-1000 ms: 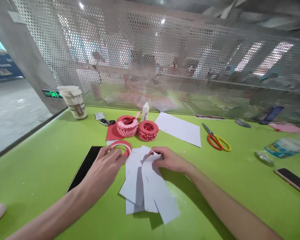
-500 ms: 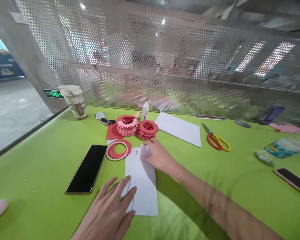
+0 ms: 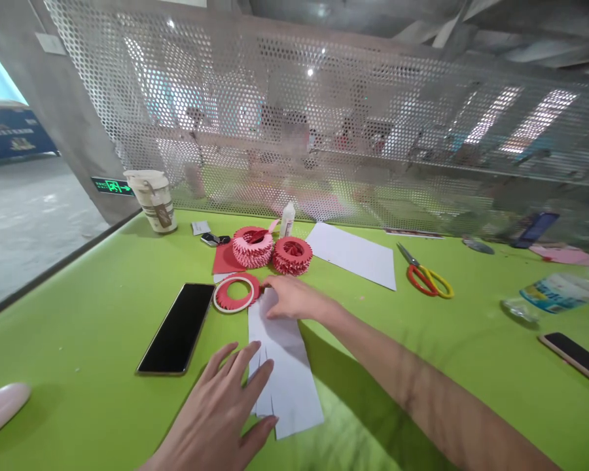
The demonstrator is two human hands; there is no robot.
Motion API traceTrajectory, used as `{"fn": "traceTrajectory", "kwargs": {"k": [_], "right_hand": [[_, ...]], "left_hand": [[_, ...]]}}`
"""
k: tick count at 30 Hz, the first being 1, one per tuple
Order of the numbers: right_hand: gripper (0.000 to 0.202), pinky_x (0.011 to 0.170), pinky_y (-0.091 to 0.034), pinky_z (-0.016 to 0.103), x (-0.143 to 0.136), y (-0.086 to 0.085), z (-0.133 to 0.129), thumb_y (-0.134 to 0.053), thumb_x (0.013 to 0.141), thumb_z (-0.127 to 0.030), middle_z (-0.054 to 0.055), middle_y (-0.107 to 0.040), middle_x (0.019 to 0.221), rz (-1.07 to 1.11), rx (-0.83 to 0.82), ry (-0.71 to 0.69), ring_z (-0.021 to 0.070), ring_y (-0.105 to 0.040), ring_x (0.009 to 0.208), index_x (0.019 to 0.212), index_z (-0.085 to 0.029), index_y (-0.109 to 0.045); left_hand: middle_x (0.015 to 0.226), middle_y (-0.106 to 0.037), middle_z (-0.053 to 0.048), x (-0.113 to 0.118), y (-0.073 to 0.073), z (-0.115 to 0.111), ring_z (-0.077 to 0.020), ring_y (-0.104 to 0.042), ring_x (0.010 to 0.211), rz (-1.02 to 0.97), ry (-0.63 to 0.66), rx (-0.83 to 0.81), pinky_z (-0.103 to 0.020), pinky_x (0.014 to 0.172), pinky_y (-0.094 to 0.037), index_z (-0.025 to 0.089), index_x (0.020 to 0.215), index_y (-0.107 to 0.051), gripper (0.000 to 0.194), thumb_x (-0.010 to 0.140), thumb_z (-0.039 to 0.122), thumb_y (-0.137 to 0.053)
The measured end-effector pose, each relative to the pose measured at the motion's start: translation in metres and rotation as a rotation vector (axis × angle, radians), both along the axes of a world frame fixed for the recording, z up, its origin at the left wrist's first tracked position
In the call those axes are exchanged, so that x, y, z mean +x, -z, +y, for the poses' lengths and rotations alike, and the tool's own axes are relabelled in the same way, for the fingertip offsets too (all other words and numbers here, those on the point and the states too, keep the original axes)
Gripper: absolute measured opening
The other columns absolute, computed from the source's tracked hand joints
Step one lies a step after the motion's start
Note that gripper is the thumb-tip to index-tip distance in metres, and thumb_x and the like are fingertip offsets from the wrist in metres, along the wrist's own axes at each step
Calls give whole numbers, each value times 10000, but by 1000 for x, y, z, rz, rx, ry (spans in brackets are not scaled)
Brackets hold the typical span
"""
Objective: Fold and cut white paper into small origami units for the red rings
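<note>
Sheets of white paper [image 3: 289,373] lie on the green table, overlapping, with the lower edges fanned apart and thin dark lines near the left side. My right hand [image 3: 289,297] has its fingers and thumb closed on the top end of the paper; the fingertips are partly hidden. My left hand [image 3: 226,399] is open, its fingers spread, the tips resting on the paper's left edge. Just beyond my right fingers lies a red toothed paper ring [image 3: 255,288] under a white tape-like ring [image 3: 218,297]. Behind stand a pink pleated paper ring [image 3: 252,255] and a red one [image 3: 293,256].
A black phone [image 3: 179,330] lies left of my hands. A glue bottle [image 3: 287,220], a white sheet [image 3: 356,255] and scissors [image 3: 425,275] are farther back. A paper cup [image 3: 154,206] stands by the perforated screen [image 3: 373,144]; another phone [image 3: 576,356] lies right.
My right hand has shifted left at the paper's top end. The upper sheet has turned, its lower end swinging right, so the sheets now fan apart. My left hand stays nearly in place.
</note>
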State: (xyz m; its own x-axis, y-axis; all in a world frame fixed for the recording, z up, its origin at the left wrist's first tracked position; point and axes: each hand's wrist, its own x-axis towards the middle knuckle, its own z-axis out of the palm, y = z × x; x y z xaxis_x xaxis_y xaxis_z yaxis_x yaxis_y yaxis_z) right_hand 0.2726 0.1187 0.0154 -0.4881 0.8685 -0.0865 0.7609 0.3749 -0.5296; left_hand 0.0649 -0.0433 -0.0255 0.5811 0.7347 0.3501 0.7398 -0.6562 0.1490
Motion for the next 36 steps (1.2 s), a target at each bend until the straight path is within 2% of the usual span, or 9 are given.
{"fn": "traceTrajectory", "kwargs": {"k": [6,11,14,17,18,20,23,28,36], "right_hand": [[87,596,-373,270,23,-6,-2,-754,684,-155,-15,-642,679,59,-131,24,175,-574,662,723,-165,-677],[322,689,-485,278,88,-18,-24,-733,690,-143,31,-758,982,227,-182,119,219,-672,845,1010,-171,-725],[397,797,-543,321,111,-13,-47,-739,818,-312,56,-740,1144,399,-160,213,241,-697,969,1191,-200,-663],[400,809,-557,346,115,1,-71,-825,792,-397,44,-734,1043,764,-133,388,243,-695,926,1104,-217,-648],[392,797,-556,347,115,5,-77,-845,781,-409,36,-728,998,840,-117,430,240,-689,903,1059,-224,-640],[364,758,-549,342,115,11,-89,-861,775,-416,22,-704,924,895,-98,462,231,-670,854,965,-232,-612],[356,768,-551,361,122,14,-103,-854,809,-388,26,-691,942,805,-70,404,237,-666,869,1006,-243,-595],[614,1021,-497,476,130,17,-119,-791,906,-313,25,-723,1039,608,61,314,264,-681,1036,1425,-314,-462],[110,823,-493,418,111,20,-122,-661,991,-351,68,-731,1022,399,137,331,284,-656,927,1048,-258,-674]], "left_hand": [[1551,-620,-150,-3,3,0,-432,-666,1324,-61,-13,-80,-624,1020,-652,316,1472,-607,564,912,374,-649],[1636,-536,-144,-4,1,7,-438,-602,1414,-168,-76,-234,-682,1056,-594,349,1551,-472,681,901,331,-674],[1659,-508,-148,3,-15,23,-443,-586,1427,-322,-177,-344,-674,1074,-568,357,1648,-324,930,827,283,-755],[1586,-595,-154,13,-41,46,-409,-660,1350,-480,-190,-524,-572,1021,-616,323,1662,-333,1023,758,223,-801],[1491,-681,-132,15,-49,53,-368,-720,1260,-517,-155,-611,-508,984,-638,316,1652,-366,998,762,231,-809],[1251,-805,-61,19,-62,65,-290,-792,1024,-597,-122,-685,-384,844,-661,309,1469,-620,640,844,271,-751],[1118,-831,-5,18,-69,73,-243,-774,930,-550,-55,-552,-323,825,-615,306,1189,-787,274,943,347,-675],[1070,-815,0,17,-55,68,-237,-751,974,-453,-32,-499,-367,939,-565,295,1271,-729,376,906,232,-664],[1093,-773,-53,37,-50,61,-273,-742,1011,-714,-145,-710,-409,893,-592,251,1231,-696,438,794,236,-728]]}}
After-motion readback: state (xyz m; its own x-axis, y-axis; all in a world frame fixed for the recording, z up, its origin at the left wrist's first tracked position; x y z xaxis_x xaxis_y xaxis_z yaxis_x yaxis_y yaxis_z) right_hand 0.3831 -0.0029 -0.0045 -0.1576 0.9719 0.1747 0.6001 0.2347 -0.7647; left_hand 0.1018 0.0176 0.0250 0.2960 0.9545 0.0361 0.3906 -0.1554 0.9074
